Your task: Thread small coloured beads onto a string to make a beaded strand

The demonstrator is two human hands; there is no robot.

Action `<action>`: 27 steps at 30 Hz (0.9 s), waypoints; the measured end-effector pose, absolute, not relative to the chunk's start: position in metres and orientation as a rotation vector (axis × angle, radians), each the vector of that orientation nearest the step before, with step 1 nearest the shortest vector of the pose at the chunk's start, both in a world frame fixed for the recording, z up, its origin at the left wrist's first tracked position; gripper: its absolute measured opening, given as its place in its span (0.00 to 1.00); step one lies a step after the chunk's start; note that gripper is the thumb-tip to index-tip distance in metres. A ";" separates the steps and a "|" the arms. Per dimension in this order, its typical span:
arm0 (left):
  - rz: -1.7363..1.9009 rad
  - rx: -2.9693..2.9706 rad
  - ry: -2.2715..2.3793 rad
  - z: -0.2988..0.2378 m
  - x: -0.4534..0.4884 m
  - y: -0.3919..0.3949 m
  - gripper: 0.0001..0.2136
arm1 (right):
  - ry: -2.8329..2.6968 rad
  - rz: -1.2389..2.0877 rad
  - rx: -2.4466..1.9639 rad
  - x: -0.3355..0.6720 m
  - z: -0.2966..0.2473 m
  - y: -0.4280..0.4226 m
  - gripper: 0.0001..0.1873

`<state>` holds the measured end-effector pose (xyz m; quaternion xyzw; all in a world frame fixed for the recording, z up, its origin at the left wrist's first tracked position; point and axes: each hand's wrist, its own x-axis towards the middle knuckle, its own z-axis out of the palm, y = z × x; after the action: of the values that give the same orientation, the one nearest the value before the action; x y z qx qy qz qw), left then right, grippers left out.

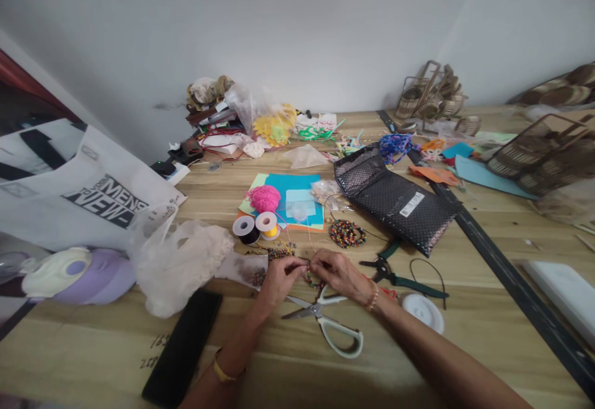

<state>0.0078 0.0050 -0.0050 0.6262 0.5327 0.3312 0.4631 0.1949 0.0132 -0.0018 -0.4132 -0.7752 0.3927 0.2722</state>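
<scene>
My left hand and my right hand meet low in the middle of the view, fingertips pinched almost together. Between them a strand of small multicoloured beads hangs in a curve, and both pinches are closed on its ends; the fine cord there is too small to make out. Open-bladed scissors with white handles lie just below my hands. Above my right hand rests a coiled pile of beaded strands. More strung beads and a clear bag of beads lie beside my left hand.
Black and yellow thread spools and pink yarn stand beyond, near blue paper. Right are green-handled pliers, a white reel and a black bubble mailer. A black phone-like slab and plastic bag lie left.
</scene>
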 end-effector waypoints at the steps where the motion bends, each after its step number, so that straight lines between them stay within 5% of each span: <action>1: 0.807 1.556 1.306 -0.005 0.008 0.005 0.08 | -2.084 1.054 -1.114 0.195 -0.002 0.013 0.11; 27: 1.023 2.204 1.363 -0.006 0.015 -0.007 0.08 | -2.136 1.038 -1.166 0.192 0.006 0.007 0.11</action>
<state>0.0153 -0.0069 -0.0062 0.7786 0.4815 0.3616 0.1768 0.1915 0.0065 0.0064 -0.4273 -0.7826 0.3805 0.2452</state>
